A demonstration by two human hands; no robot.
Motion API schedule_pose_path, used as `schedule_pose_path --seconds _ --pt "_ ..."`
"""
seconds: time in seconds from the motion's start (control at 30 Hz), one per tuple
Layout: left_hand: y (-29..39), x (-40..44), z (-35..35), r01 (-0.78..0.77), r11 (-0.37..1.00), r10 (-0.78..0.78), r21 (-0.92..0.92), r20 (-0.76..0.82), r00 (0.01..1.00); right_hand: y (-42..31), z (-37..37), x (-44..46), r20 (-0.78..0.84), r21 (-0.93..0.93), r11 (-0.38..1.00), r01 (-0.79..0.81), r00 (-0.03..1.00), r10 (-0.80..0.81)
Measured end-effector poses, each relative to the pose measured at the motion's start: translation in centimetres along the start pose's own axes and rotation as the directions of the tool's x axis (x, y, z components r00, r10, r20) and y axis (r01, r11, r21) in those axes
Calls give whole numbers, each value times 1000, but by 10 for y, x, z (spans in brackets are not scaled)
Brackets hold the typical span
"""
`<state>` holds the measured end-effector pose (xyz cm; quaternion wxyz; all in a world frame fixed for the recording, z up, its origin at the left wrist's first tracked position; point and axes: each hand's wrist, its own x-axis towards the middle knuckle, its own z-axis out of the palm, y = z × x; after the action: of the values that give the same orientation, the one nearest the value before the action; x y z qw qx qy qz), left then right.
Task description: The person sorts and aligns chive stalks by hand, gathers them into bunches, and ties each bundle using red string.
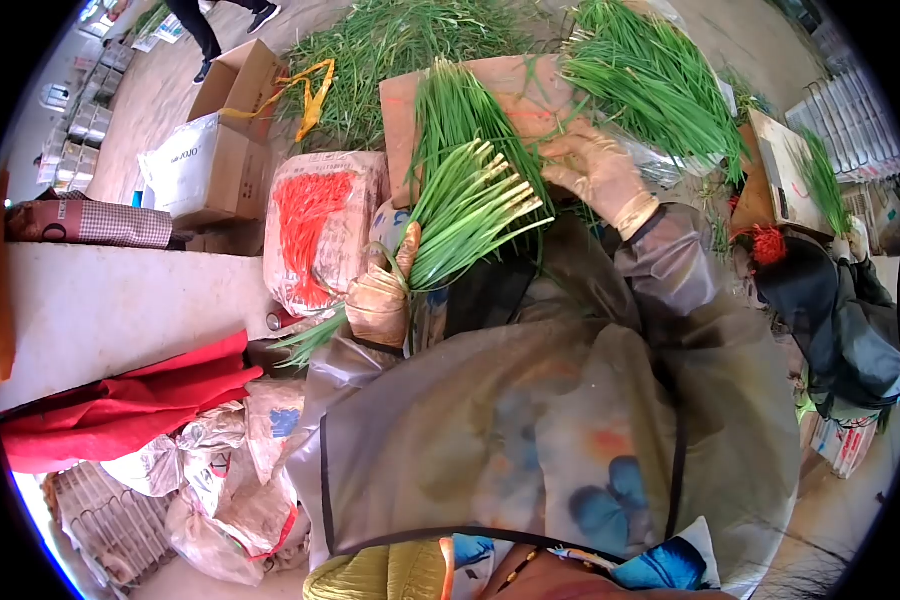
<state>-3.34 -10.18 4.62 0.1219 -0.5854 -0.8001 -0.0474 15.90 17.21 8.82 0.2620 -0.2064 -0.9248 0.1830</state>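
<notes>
My left hand [378,300], in a tan work glove, is closed around a bunch of chives [470,220]. The bunch's pale cut ends point up and to the right, and some leaf tips stick out below the hand. Behind it, more chives [455,110] lie on a brown board [550,85]. My right hand [600,175], gloved the same way, is over the board's right side. Its fingers are apart and bent a little, with nothing visible in them. A bundle of red ties [310,225] rests on a wrapped package [345,170] left of my left hand.
A large heap of loose greens [370,60] lies behind the board. To the right is a pile of chives [650,80] on plastic. Cardboard boxes [235,160] and a white table [140,310] stand left. Another person [830,300] works at far right; someone's legs [200,30] show at top left.
</notes>
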Motion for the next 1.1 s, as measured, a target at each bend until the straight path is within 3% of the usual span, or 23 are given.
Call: schedule_pose_path --seconds 0.07,0.1,0.13,0.2,0.27,0.33,0.37,0.4,0.5,0.53,0.63,0.67,0.73,0.77,0.8,0.83,0.87,0.9,0.93,0.97,1.03,1.07,1.1 --pt "1 1 1 1 1000 -1 5 5 1000 -29 7 2 195 390 900 -196 973 127" --pt "3 1 0 -5 1000 5 11 6 1000 -36 2 2 354 323 918 -229 929 107" --pt "4 1 -3 -19 1000 19 -21 -3 1000 -25 8 1 338 231 952 -199 934 113" --pt "4 0 -4 -3 1000 3 17 11 1000 -12 4 10 198 77 927 -368 917 347" --pt "1 -2 0 -17 993 12 -115 -43 999 -3 4 16 154 173 878 -447 892 424" --pt "4 -2 -3 -13 999 12 -37 -35 999 -27 -8 26 102 100 993 -66 993 56" --pt "6 -1 -4 -12 999 13 41 -31 999 -37 -9 31 161 88 996 35 986 -48" --pt "7 0 -4 -19 999 20 41 -33 999 -50 -11 36 302 -42 998 41 953 -26" --pt "10 3 -5 -32 996 33 84 -7 999 -45 17 43 508 -52 996 67 861 -31" --pt "11 2 -8 -31 997 30 64 20 999 -44 20 42 509 -52 996 67 860 -32" --pt "10 0 -7 -15 998 12 53 47 999 -38 31 38 408 226 972 -63 912 -36" --pt "9 -2 -7 -8 998 5 61 52 999 -33 29 38 353 93 992 81 929 -109" --pt "7 -3 -8 -3 999 1 35 59 998 -27 23 34 236 -130 989 73 971 -41" --pt "6 -3 -9 -4 1000 4 8 62 998 -14 21 31 58 -157 975 160 987 -152" --pt "5 -4 -12 -2 1000 1 8 64 998 -2 4 32 48 -313 937 154 988 -147" --pt "5 -5 -15 10 1000 -9 -18 53 999 37 8 25 -76 -320 940 120 985 -152" --pt "5 -6 -18 21 999 -19 -43 41 999 64 -1 21 -67 -353 931 93 990 -125" --pt "4 -6 -19 22 999 -21 -44 41 999 80 -13 14 39 -514 857 8 999 14" --pt "2 -7 -20 10 998 -10 -63 1 1000 76 -26 20 335 -708 691 -145 793 509" --pt "0 -7 -20 -6 997 3 -81 -39 999 80 -25 19 406 -776 618 -121 654 638" --pt "-1 -8 -19 -17 996 13 -93 -47 999 83 -25 10 480 -621 755 -213 658 580" --pt "1 -7 -18 -19 994 14 -105 -54 998 48 -30 16 428 -337 904 -263 812 396" --pt "2 -4 -18 -54 988 37 -146 -111 993 50 -8 16 452 88 909 -408 829 328"
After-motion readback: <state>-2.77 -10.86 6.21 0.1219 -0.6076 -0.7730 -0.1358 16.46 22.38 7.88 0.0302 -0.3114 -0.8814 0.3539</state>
